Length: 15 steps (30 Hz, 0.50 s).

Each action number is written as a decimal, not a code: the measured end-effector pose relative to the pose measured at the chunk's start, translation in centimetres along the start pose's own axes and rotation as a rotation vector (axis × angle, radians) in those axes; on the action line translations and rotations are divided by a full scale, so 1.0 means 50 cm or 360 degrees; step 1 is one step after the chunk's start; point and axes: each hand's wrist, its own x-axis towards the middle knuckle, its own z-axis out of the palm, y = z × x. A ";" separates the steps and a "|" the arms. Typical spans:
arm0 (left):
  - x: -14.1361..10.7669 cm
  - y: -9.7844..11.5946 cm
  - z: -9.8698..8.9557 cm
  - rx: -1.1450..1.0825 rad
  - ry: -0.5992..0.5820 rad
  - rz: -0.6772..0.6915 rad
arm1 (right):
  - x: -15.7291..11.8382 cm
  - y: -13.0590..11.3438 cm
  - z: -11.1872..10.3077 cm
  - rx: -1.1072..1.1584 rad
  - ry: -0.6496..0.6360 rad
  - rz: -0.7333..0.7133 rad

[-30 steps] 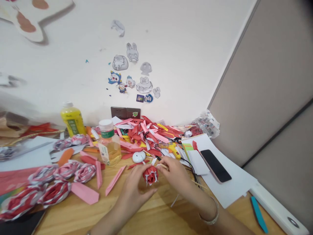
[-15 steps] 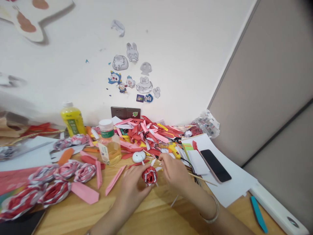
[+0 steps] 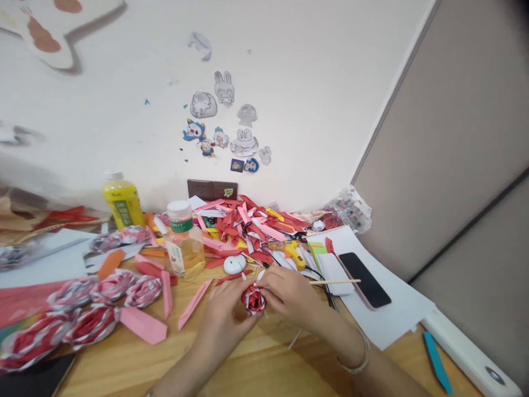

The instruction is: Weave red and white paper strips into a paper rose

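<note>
Red-and-white rolled paper rose (image 3: 253, 299) sat low over the wooden table (image 3: 264, 364), left hand (image 3: 225, 314) cupping it steady; right hand (image 3: 289, 295) fingers pinched shut on thin wooden stick (image 3: 334, 282), held to the bloom

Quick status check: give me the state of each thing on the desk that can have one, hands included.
Left hand: closed around the paper rose.
Right hand: pinching the rose's top, holding a wooden stick.
Paper rose: rolled, held between both hands.
Wooden stick: roughly level, pointing right over the phone.
Phone: flat, screen dark.
Clear bottle: upright, capped, partly full.
Yellow bottle: upright, capped.
Finished roses: lying in a cluster.
</note>
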 end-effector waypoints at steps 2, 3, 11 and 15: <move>0.000 -0.001 0.000 -0.0014 0.0003 -0.0003 | 0.001 0.001 -0.001 0.0015 0.0009 -0.0014; -0.001 -0.001 0.000 -0.0020 0.0006 -0.0001 | 0.001 0.003 0.000 0.0019 0.0018 -0.0014; -0.001 0.002 -0.002 -0.0068 -0.0020 0.0011 | 0.002 0.013 -0.009 0.0139 -0.0033 -0.0044; 0.000 0.005 -0.003 -0.0090 -0.0001 -0.0002 | 0.002 0.016 -0.013 0.0088 -0.0014 -0.0089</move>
